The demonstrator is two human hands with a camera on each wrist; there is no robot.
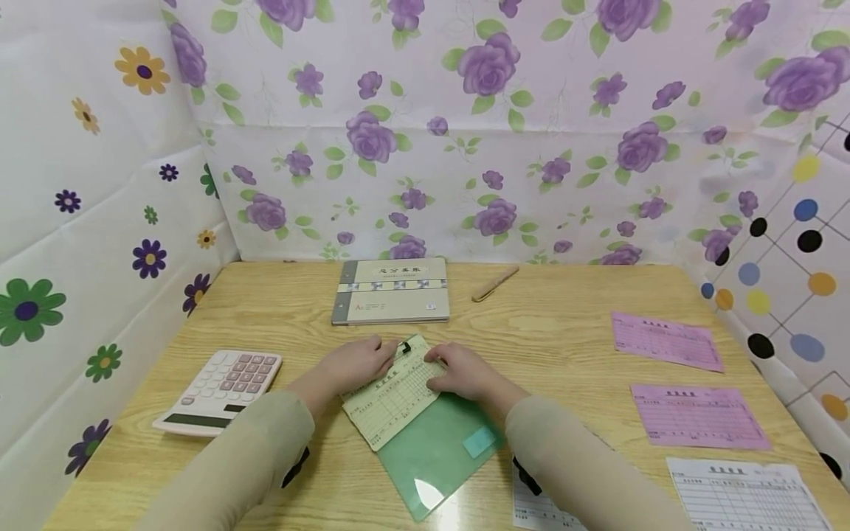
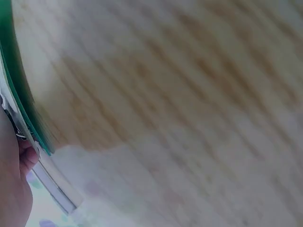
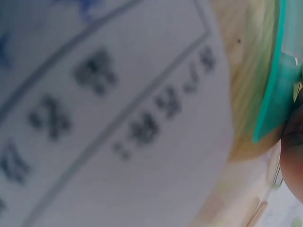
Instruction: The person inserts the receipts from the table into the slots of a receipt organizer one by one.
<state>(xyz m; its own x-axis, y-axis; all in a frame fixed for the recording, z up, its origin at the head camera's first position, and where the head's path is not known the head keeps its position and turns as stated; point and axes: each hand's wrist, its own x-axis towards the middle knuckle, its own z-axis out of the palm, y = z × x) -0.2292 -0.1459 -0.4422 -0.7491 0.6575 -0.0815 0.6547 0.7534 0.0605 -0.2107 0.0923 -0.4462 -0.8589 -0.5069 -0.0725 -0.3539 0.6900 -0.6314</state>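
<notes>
A green clip folder lies tilted on the table with a pale yellow printed form over its upper part. At the folder's top corner sits a small black clip. My left hand holds the folder's top edge beside this clip, its fingertips curled at the edge in the left wrist view. My right hand grips the right side of the form and folder, thumb on top of the paper. A light blue label shows on the folder's lower right.
Behind the folder lie a ledger book and a tan pen. A pink calculator is at left. On the right are a pink form, another pink form and a white form. Another white sheet lies partly under my right forearm.
</notes>
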